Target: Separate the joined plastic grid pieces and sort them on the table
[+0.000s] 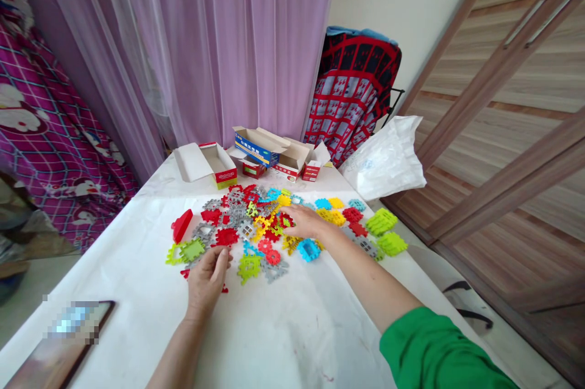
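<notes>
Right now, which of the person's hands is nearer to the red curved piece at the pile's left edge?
Left. The left hand lies just below-right of the red curved piece; the right hand reaches into the pile, further right.

Four cardboard boxes [256, 154], one phone [59, 346], two hands [208, 276]

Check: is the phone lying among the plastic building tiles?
No, the phone lies apart at the table's near left corner, well clear of the plastic building tiles.

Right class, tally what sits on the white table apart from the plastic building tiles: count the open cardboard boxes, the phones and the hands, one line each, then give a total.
Open cardboard boxes: 3
Phone: 1
Hands, left hand and right hand: 2
Total: 6
</notes>
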The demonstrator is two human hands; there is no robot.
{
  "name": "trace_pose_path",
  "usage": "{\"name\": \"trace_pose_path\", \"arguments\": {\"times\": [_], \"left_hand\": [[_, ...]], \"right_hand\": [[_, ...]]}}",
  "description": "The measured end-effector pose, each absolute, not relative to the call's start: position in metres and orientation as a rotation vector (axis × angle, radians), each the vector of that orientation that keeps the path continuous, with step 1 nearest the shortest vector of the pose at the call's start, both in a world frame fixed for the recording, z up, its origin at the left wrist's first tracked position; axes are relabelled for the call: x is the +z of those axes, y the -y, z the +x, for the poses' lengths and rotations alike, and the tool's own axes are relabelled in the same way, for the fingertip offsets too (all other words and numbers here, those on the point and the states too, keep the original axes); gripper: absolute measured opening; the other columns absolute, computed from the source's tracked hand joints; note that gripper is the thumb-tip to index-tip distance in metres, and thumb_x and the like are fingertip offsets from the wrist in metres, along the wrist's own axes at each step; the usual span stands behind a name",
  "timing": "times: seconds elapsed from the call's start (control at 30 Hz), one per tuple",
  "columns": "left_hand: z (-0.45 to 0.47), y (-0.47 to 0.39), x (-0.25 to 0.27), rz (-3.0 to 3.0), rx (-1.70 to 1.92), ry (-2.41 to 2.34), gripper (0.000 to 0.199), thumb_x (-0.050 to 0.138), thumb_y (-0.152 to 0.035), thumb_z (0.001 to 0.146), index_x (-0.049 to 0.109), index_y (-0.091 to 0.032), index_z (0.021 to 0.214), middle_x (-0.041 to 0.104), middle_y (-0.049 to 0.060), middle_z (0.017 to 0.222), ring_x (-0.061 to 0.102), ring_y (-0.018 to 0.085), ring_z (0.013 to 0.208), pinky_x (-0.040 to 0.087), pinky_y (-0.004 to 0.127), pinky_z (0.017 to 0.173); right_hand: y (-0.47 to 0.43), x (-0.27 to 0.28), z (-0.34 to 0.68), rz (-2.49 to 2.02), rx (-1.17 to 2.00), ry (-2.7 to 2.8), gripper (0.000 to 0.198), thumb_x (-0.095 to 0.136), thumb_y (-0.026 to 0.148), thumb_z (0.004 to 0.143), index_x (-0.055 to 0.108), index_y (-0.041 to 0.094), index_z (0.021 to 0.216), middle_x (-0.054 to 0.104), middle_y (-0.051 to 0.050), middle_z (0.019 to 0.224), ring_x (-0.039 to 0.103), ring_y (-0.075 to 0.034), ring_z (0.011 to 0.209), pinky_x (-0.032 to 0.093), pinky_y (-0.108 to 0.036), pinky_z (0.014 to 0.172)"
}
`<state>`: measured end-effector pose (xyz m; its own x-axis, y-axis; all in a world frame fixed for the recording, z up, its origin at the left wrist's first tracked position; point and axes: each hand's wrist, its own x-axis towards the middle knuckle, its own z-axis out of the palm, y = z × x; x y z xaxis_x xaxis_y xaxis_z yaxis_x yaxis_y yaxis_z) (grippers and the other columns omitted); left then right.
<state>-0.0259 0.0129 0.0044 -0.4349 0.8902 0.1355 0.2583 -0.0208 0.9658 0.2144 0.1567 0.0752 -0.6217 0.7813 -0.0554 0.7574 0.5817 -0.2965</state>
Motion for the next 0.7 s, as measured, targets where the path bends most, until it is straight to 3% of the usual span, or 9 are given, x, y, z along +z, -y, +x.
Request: {"name": "trace_pose_path", "arguments": {"times": [0.17,0.27,0.4,0.47,0.6,0.7], "left_hand": [[-0.022,-0.014,0.001,1.264,1.476,-1.670,0.044,0.057,-0.062,0.075,0.066,-0.021,0.088,0.072,0.004,0.075,0.067,0.019,0.066,0.054,0.030,0.065],[-0.015,-0.013,0.003,1.257,1.464,-1.614,0.043,0.059,-0.059,0.075,0.066,-0.020,0.091,0.072,0.004,0.076,0.066,0.017,0.064,0.053,0.028,0.060],[-0.006,-0.011,0.009,1.127,1.422,-1.460,0.051,0.062,-0.064,0.070,0.066,-0.017,0.092,0.071,0.006,0.077,0.062,0.014,0.056,0.045,0.022,0.043],[-0.004,-0.010,0.012,1.045,1.387,-1.413,0.057,0.063,-0.067,0.067,0.066,-0.016,0.092,0.068,0.003,0.068,0.055,0.011,0.046,0.038,0.020,0.037],[-0.004,-0.009,0.018,0.920,1.351,-1.366,0.062,0.064,-0.069,0.065,0.066,-0.015,0.095,0.060,-0.003,0.051,0.040,0.005,0.032,0.032,0.018,0.034],[-0.006,-0.008,0.021,0.860,1.358,-1.324,0.063,0.066,-0.067,0.063,0.065,-0.015,0.098,0.060,-0.004,0.050,0.041,0.005,0.032,0.030,0.017,0.034]], "right_hand": [[-0.140,0.063,0.202,-0.913,1.453,2.123,0.048,0.068,0.029,0.073,0.054,0.024,0.118,0.063,-0.002,0.109,0.059,-0.017,0.101,0.047,-0.035,0.091],[-0.120,0.058,0.190,-0.697,1.798,1.751,0.049,0.075,0.031,0.066,0.054,0.025,0.110,0.063,-0.001,0.106,0.060,-0.017,0.101,0.046,-0.035,0.092],[-0.097,0.058,0.175,-0.563,1.943,1.549,0.053,0.081,0.034,0.061,0.052,0.025,0.105,0.063,-0.003,0.110,0.061,-0.019,0.105,0.045,-0.038,0.096],[-0.090,0.059,0.171,-0.553,1.955,1.553,0.054,0.082,0.033,0.060,0.051,0.025,0.104,0.063,-0.003,0.111,0.060,-0.020,0.107,0.044,-0.039,0.097],[-0.087,0.056,0.169,-0.594,1.907,1.645,0.052,0.083,0.033,0.061,0.051,0.024,0.101,0.062,-0.003,0.114,0.058,-0.019,0.111,0.043,-0.040,0.099],[-0.088,0.051,0.169,-0.669,1.818,1.708,0.053,0.083,0.036,0.060,0.050,0.025,0.100,0.061,-0.003,0.115,0.058,-0.020,0.111,0.043,-0.040,0.098]]}}
